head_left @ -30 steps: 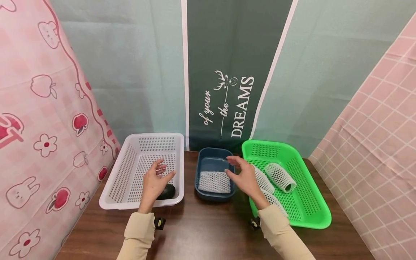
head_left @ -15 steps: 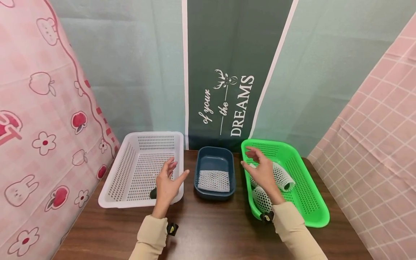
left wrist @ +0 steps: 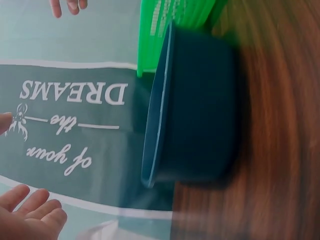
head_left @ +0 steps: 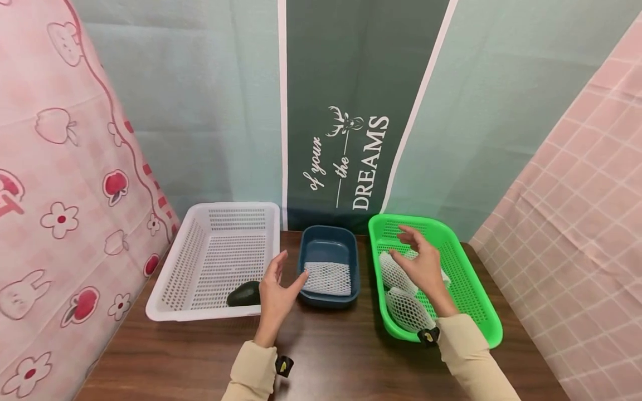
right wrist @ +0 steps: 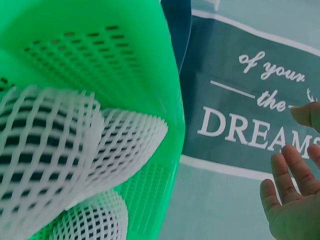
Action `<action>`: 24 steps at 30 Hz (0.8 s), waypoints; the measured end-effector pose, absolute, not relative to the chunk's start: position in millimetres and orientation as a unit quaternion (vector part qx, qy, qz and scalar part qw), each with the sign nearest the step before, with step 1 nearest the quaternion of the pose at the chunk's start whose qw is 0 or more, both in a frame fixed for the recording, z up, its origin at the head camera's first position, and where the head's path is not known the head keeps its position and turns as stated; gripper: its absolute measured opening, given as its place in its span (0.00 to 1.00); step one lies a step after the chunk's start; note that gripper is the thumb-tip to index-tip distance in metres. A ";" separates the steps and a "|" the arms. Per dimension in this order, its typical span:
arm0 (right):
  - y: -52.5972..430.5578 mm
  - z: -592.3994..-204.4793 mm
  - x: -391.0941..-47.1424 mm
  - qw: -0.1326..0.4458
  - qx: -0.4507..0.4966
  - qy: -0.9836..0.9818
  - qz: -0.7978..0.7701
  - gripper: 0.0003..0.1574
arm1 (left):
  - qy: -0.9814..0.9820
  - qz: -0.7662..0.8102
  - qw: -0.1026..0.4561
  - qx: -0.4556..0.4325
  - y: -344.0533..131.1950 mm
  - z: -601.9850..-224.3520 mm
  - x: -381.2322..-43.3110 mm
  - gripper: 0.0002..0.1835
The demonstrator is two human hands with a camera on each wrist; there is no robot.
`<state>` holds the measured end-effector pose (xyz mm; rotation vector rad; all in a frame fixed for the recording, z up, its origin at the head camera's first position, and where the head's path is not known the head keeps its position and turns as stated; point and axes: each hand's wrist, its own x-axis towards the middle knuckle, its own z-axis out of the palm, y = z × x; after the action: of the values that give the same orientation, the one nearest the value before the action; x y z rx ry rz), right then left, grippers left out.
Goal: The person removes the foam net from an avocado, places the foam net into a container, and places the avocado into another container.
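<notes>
My left hand [head_left: 278, 295] hovers between the white basket and the blue tray, fingers spread and holding nothing. A dark avocado [head_left: 243, 294] lies in the near right corner of the white basket [head_left: 165, 312], beside that hand. In the blue tray [head_left: 328, 301] lies a flat white foam net sleeve [head_left: 327, 278]. My right hand [head_left: 425, 267], with loosely bent fingers and nothing in them, is above the green basket [head_left: 494, 334]. Under it are several net-covered pieces, among them a net-wrapped dark fruit [head_left: 407, 308] near the front. The hand partly hides the others.
All three containers stand in a row on a brown wooden table [head_left: 321, 356]. A green hanging cloth [head_left: 331, 67] with white lettering rises right behind them. Pink patterned cloths stand at the left and right sides.
Both hands have moved right: the left from over the white basket to its right rim, uncovering the avocado, the right from beside the blue tray to over the green basket. The containers stay put.
</notes>
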<state>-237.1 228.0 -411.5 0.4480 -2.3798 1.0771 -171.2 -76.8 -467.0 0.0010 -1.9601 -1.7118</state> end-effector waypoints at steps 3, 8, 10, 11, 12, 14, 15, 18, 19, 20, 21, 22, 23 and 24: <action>233.3 -412.8 -237.5 0.242 0.160 -0.873 0.393 0.35 | -0.724 -0.635 0.269 -0.006 -70.7 -470.7 -169.2 0.34; 245.2 -412.6 -237.0 0.244 0.155 -0.878 0.381 0.33 | -0.717 -0.649 0.254 -0.012 -57.0 -475.7 -168.8 0.34; 250.6 -412.5 -237.5 0.246 0.152 -0.880 0.377 0.32 | -0.718 -0.651 0.245 -0.010 -50.9 -476.4 -167.9 0.35; 253.0 -412.5 -238.1 0.246 0.150 -0.881 0.376 0.31 | -0.719 -0.652 0.241 -0.007 -47.8 -477.1 -167.3 0.35; 255.5 -412.6 -239.0 0.245 0.147 -0.881 0.377 0.31 | -0.718 -0.654 0.238 -0.003 -44.7 -477.9 -166.7 0.35; 259.9 -412.4 -240.3 0.239 0.141 -0.883 0.379 0.30 | -0.714 -0.660 0.235 0.001 -38.2 -479.2 -164.9 0.35; 262.3 -412.6 -241.4 0.235 0.137 -0.884 0.381 0.30 | -0.708 -0.666 0.236 0.000 -34.6 -480.2 -164.2 0.34; 269.7 -412.8 -244.5 0.228 0.130 -0.884 0.386 0.29 | -0.698 -0.679 0.229 -0.003 -23.4 -483.6 -161.1 0.34; 272.0 -412.9 -245.7 0.228 0.131 -0.884 0.387 0.28 | -0.695 -0.682 0.227 -0.007 -19.8 -484.0 -159.8 0.34; 274.5 -413.0 -246.9 0.229 0.132 -0.883 0.388 0.28 | -0.692 -0.686 0.224 -0.009 -16.3 -484.1 -158.2 0.35; 277.3 -413.4 -248.6 0.234 0.132 -0.883 0.386 0.28 | -0.691 -0.689 0.220 -0.010 -12.8 -483.2 -156.1 0.35; 279.8 -413.4 -249.5 0.240 0.131 -0.883 0.382 0.27 | -0.691 -0.690 0.215 -0.011 -9.8 -480.7 -153.2 0.34; 282.4 -413.7 -250.5 0.248 0.130 -0.882 0.378 0.27 | -0.691 -0.693 0.208 -0.012 -6.9 -477.5 -150.2 0.35; 285.1 -414.0 -251.3 0.256 0.129 -0.882 0.374 0.27 | -0.691 -0.693 0.205 -0.015 -4.0 -474.5 -147.4 0.34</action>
<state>-251.3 285.1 -414.0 0.3490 -2.3927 1.0161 -147.4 -4.0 -474.5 -0.0406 -1.9272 -1.9312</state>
